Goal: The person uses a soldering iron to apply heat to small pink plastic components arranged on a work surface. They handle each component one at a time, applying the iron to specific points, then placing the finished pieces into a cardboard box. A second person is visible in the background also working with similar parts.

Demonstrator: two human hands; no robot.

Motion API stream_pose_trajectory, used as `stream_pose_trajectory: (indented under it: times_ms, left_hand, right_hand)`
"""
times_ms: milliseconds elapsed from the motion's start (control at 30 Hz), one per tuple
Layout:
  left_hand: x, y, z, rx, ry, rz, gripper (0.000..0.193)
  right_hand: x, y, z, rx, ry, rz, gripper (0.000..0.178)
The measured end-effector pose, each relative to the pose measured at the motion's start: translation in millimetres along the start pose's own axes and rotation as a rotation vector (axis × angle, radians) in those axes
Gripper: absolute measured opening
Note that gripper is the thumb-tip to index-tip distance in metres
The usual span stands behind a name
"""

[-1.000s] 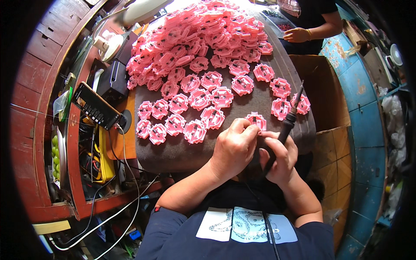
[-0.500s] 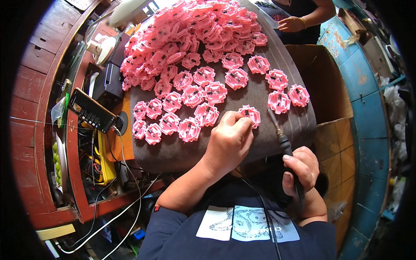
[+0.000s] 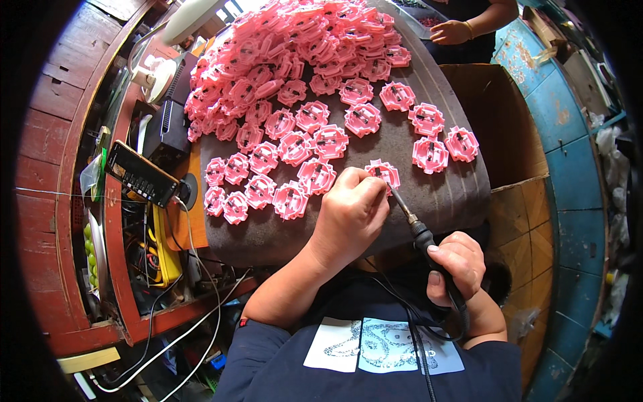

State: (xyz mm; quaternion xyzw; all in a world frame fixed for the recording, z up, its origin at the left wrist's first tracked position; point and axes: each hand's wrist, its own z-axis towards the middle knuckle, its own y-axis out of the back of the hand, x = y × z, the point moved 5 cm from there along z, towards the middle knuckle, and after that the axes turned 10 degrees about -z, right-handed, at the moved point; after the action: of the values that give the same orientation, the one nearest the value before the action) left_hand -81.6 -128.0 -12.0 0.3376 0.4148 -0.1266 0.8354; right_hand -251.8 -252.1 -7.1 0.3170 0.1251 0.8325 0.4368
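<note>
My right hand (image 3: 457, 269) is wrapped round the black handle of a soldering iron (image 3: 420, 232). The iron's metal tip reaches up and left to the near edge of a pink plastic housing (image 3: 383, 172) with small dark parts inside. At the left side of that housing, my left hand (image 3: 351, 211) is closed in a pinch. Whatever those fingertips hold is hidden. More pink housings lie spread singly on the dark mat (image 3: 281, 244), to the left, behind and to the right. A high pile of the same housings (image 3: 288, 47) fills the back.
A phone (image 3: 142, 173) leans on a stand at the left, by a black box (image 3: 166, 130) and loose white cables (image 3: 214, 311). An open cardboard box (image 3: 495, 120) stands right of the table. Another person's hand (image 3: 451, 32) is at the back right. The iron's cord crosses my lap.
My right hand has moved slightly left, bringing the iron's tip from right of the pink housing to its near edge. My left hand stays pinched beside it.
</note>
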Motion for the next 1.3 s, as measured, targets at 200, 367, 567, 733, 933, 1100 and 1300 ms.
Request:
stream_pose_trajectory:
  times_ms: [200, 367, 567, 733, 933, 1100, 1300]
  left_hand:
    - [0, 0, 0, -0.016, -0.029, -0.004, 0.015]
    - [-1, 0, 0, -0.01, -0.001, -0.017, 0.016]
    - [-1, 0, 1, -0.009, -0.037, 0.001, 0.015]
    - [-2, 1, 1, -0.024, -0.046, -0.005, 0.015]
    - [-5, 1, 3, -0.025, -0.043, -0.009, 0.015]
    - [-2, 1, 1, -0.027, -0.066, -0.012, 0.018]
    - [-3, 1, 1, -0.028, -0.059, -0.025, 0.019]
  right_hand:
    - [1, -1, 1, 0.008, 0.003, -0.002, 0.039]
    - [0, -1, 1, 0.007, 0.005, -0.002, 0.039]
    - [-1, 5, -4, -0.052, -0.018, -0.017, 0.036]
    - [-7, 6, -10, -0.144, -0.088, -0.04, 0.034]
    - [-15, -1, -5, -0.181, -0.149, -0.027, 0.033]
    - [-33, 1, 10, -0.163, -0.11, -0.135, 0.03]
    - [-54, -8, 37, -0.093, -0.115, -0.427, 0.047]
